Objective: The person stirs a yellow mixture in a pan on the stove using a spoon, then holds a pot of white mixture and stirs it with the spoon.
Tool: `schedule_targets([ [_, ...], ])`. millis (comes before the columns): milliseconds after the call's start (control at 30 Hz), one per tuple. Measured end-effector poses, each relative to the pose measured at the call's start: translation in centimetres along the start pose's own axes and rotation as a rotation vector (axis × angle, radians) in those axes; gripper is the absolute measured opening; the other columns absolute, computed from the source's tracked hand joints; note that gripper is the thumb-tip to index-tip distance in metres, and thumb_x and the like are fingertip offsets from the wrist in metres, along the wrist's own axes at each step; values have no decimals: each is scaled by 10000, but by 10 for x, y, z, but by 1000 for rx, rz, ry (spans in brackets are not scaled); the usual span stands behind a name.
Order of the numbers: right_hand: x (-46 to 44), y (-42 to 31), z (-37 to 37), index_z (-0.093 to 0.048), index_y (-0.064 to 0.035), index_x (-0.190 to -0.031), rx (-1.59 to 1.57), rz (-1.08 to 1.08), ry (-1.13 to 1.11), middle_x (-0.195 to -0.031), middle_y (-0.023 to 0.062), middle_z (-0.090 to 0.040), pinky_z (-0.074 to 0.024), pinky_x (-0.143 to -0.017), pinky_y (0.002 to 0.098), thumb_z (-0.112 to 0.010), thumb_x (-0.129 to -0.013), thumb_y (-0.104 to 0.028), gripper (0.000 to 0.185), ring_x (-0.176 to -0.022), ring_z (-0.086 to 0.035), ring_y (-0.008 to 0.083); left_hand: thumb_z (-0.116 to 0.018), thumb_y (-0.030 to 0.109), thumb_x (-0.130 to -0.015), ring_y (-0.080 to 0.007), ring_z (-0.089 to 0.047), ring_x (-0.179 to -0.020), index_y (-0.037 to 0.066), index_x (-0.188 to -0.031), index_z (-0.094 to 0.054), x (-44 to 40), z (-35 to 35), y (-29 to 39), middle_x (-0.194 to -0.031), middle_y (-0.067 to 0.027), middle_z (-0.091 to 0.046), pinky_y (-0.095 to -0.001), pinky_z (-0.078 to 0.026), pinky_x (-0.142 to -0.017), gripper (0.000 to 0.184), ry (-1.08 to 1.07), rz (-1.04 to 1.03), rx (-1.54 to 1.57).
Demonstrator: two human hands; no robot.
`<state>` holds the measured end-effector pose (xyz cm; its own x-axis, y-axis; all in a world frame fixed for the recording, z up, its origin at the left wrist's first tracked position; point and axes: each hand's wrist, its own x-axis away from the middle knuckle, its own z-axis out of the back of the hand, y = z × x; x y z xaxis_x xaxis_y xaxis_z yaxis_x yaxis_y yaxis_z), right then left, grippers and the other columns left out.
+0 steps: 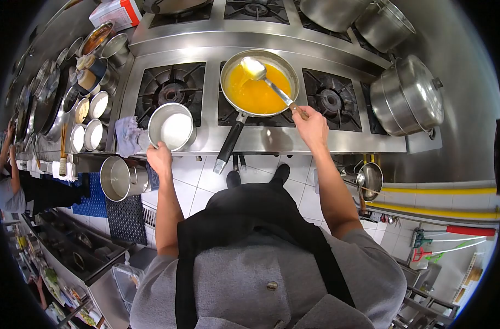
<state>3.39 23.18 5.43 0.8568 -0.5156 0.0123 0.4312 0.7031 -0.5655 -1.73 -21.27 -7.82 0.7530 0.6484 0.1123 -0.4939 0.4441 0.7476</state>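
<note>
Nearest on my feed: left hand (160, 159), front-left of the pan (288, 68), fingers closed on the near edge of the pot (155, 126); looks white inside. Right hand (313, 126), front-right, nearer the pan: fingers wrapped round the ladle (277, 91), long axis slanting away-left from them, bowl over the pan's yellow liquid (261, 100). Behind pan: burner (256, 9).
</note>
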Motion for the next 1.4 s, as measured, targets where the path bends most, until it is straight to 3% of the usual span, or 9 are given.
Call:
schedule_targets([
  [167,-9,20,10,-777,-195,-1181,85,99,125,-977,123,-787,-574,-825,499,-722,-953,-424,329,-933,-747,390,-601,261,-901,-470,-735,-996,-43,-1133,-760,-2,-3,-4,-1020,-327,-749,-515,-539,-924,414,5,-11,42],
  [233,-16,33,9,-753,-192,-1215,279,298,297,-951,98,-762,-578,-773,491,-729,-958,-364,311,-878,-744,365,-601,261,-901,-470,-736,-998,-46,-1131,-760,0,-1,-1,-1019,-327,-749,-515,-540,-925,416,5,-14,35],
  [367,-33,59,1,-724,-156,-1230,440,419,371,-936,152,-729,-588,-756,488,-702,-975,-304,296,-869,-735,372,-600,264,-902,-476,-732,-1000,-47,-1130,-760,-4,-3,-7,-1020,-317,-754,-518,-539,-927,418,-13,-27,42],
  [500,-31,45,-5,-713,-150,-1251,443,349,252,-985,192,-731,-589,-789,516,-672,-995,-290,294,-920,-735,400,-602,267,-904,-478,-728,-1012,-46,-1133,-759,1,-1,0,-1030,-318,-753,-519,-537,-931,419,0,1,13],
  [567,-30,30,-11,-717,-138,-1261,274,179,10,-1039,218,-752,-582,-842,542,-650,-1005,-292,306,-973,-733,431,-602,272,-907,-478,-726,-1020,-42,-1138,-757,0,-1,-1,-1042,-327,-748,-517,-535,-935,419,12,-11,19],
  [633,-28,12,-16,-757,-118,-1201,134,67,-40,-1058,235,-765,-572,-889,544,-656,-984,-317,311,-1013,-730,447,-601,275,-909,-479,-724,-1023,-42,-1138,-756,-1,-2,-2,-1046,-330,-746,-518,-533,-939,420,12,-14,19],
  [833,-39,7,-42,-821,-102,-1091,-139,-94,-177,-979,197,-788,-582,-850,451,-747,-887,-403,371,-951,-761,383,-596,285,-914,-485,-722,-1014,-41,-1135,-756,1,-1,0,-1038,-330,-745,-525,-530,-943,425,15,6,24],
  [1067,-28,0,-38,-824,-129,-1122,-214,-51,-166,-978,162,-799,-582,-834,429,-771,-878,-430,391,-935,-771,347,-585,277,-907,-488,-724,-1010,-32,-1141,-757,3,2,3,-1034,-333,-745,-531,-532,-937,425,3,-20,14],
  [1400,-16,-9,1,-798,-198,-1193,-96,128,83,-1012,117,-797,-585,-844,440,-767,-917,-390,338,-941,-756,349,-581,275,-903,-496,-725,-1001,-36,-1120,-764,-3,-4,-7,-1022,-335,-744,-525,-539,-926,421,7,-22,32],
])
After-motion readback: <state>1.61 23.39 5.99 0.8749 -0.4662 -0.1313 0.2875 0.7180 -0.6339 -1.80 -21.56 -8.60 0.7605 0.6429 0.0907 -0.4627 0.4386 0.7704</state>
